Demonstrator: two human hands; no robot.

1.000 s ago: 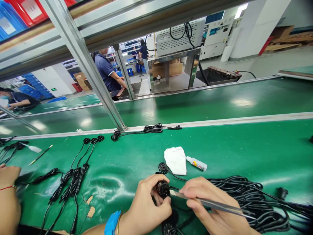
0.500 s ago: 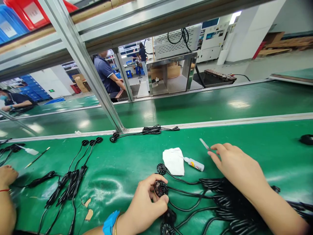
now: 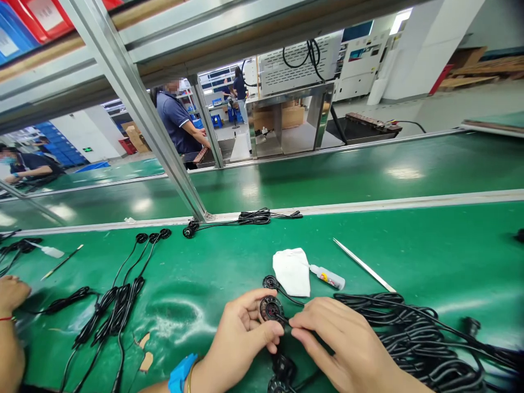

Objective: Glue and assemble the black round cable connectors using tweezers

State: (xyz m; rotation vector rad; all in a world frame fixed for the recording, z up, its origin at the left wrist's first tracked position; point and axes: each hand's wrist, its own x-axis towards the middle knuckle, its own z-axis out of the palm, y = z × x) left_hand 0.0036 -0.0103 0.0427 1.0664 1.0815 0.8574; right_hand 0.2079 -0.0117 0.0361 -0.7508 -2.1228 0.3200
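Note:
My left hand (image 3: 241, 341) grips a round black cable head (image 3: 271, 309) between thumb and fingers, its open face with small reddish parts turned up. Close on its right, the fingertips of my right hand (image 3: 344, 338) pinch the black cable where it leaves that head. Just behind lies a similar round head (image 3: 270, 282), beside a folded white cloth (image 3: 292, 272) and a small clear bottle (image 3: 328, 277) with a yellow label. Metal tweezers (image 3: 363, 265) rest on the green mat behind my right hand. More heads (image 3: 280, 376) lie below my hands, partly covered.
Coiled black cables (image 3: 426, 338) spread over the right side. Three cables with round heads (image 3: 118, 305) lie on the left, near another person's hand (image 3: 13, 297). A metal frame post (image 3: 155, 136) rises at the mat's back edge, beside a bundled cable (image 3: 254, 216).
My right hand has moved left and down from beside the tweezers to the cable at the held head. The tweezers now show in full. My left hand keeps its hold.

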